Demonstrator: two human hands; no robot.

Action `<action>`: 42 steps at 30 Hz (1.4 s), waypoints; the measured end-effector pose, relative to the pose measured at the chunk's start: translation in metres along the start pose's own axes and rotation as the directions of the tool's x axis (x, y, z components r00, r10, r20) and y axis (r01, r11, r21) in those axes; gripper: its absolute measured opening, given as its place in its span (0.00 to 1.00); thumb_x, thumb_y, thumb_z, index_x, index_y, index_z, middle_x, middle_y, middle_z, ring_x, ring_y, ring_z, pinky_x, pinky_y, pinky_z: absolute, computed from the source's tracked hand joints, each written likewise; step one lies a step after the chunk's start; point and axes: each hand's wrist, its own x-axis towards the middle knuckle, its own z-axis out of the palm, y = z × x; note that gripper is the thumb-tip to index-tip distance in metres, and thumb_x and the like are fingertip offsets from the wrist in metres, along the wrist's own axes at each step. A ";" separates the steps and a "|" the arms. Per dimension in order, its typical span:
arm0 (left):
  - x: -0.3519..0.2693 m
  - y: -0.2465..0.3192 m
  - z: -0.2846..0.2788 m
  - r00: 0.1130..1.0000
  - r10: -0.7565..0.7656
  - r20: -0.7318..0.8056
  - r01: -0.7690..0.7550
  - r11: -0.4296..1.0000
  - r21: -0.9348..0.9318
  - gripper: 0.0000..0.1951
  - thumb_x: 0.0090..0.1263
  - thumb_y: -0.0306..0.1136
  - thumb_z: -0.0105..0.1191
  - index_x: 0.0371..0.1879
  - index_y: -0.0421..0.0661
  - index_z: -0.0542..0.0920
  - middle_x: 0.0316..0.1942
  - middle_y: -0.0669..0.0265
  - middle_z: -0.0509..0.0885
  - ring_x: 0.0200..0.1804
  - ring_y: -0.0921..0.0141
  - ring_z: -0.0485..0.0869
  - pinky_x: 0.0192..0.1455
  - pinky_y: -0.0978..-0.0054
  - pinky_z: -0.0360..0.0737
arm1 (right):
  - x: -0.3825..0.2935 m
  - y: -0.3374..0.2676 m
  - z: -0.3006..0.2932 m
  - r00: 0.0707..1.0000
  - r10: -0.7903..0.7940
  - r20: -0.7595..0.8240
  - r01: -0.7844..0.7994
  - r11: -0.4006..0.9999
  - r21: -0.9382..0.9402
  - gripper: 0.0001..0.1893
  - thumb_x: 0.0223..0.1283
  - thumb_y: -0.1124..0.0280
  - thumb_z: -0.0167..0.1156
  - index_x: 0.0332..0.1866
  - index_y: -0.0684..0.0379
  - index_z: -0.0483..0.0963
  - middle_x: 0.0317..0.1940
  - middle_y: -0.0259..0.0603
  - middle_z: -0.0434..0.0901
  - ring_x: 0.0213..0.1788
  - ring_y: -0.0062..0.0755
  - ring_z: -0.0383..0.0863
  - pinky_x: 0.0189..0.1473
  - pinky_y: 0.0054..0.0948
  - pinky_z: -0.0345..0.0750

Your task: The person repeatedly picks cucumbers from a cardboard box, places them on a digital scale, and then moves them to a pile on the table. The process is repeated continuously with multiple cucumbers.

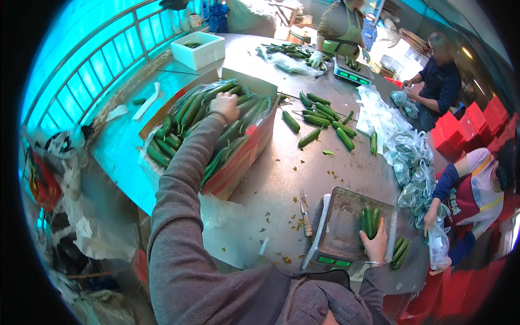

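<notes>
My left hand (225,106) reaches down onto the green cucumbers (194,106) in an open cardboard box (260,142) lined with clear plastic. Its fingertips are hidden against the cucumbers, so a grip on one cannot be made out. My right hand (375,242) is wrapped around a small bunch of cucumbers (369,221) on the metal tray of a digital scale (341,231). Just right of the scale, another small group of cucumbers (401,252) lies on the metal table (280,178).
A knife (304,213) lies left of the scale. Loose cucumbers (321,115) spread mid-table. Filled plastic bags (412,174) line the right edge, where a person (467,195) handles a bag. Two other people stand farther back, near a second scale (352,71). A white foam box (199,50) stands far left.
</notes>
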 end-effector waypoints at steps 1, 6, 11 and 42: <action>0.006 -0.008 0.010 1.000 -0.009 0.025 0.009 1.000 0.014 0.15 0.53 0.38 0.53 0.39 0.47 0.78 0.46 0.60 0.78 0.51 0.60 0.74 0.48 0.60 0.75 | -0.002 -0.002 0.000 1.000 0.013 -0.028 -0.013 1.000 0.018 0.41 0.43 0.62 0.66 0.64 0.62 0.56 0.58 0.52 0.66 0.60 0.50 0.64 0.60 0.38 0.64; 0.039 -0.003 0.063 0.961 -0.157 0.226 0.146 0.987 0.064 0.27 0.51 0.44 0.58 0.51 0.48 0.72 0.53 0.63 0.72 0.58 0.63 0.70 0.55 0.59 0.70 | -0.019 -0.010 -0.007 0.994 -0.027 -0.110 0.033 0.998 0.056 0.30 0.45 0.66 0.64 0.56 0.62 0.65 0.55 0.50 0.68 0.58 0.47 0.66 0.59 0.38 0.65; 0.072 -0.002 0.079 0.923 -0.115 0.367 0.038 0.977 0.209 0.34 0.44 0.44 0.64 0.53 0.45 0.71 0.55 0.61 0.71 0.60 0.62 0.69 0.54 0.59 0.73 | -0.035 -0.007 -0.022 0.991 -0.030 -0.133 0.030 1.000 0.003 0.26 0.45 0.68 0.64 0.53 0.63 0.69 0.53 0.50 0.69 0.57 0.48 0.68 0.58 0.37 0.66; -0.297 0.234 -0.053 0.659 0.746 0.093 0.648 -0.501 -0.574 0.41 0.43 0.56 0.58 0.52 0.35 0.68 0.34 0.60 0.75 0.33 0.71 0.75 0.34 0.78 0.73 | -0.024 -0.132 -0.058 0.856 -0.483 0.182 -0.158 0.091 0.983 0.21 0.60 0.58 0.56 0.50 0.64 0.71 0.44 0.39 0.77 0.43 0.23 0.76 0.44 0.25 0.75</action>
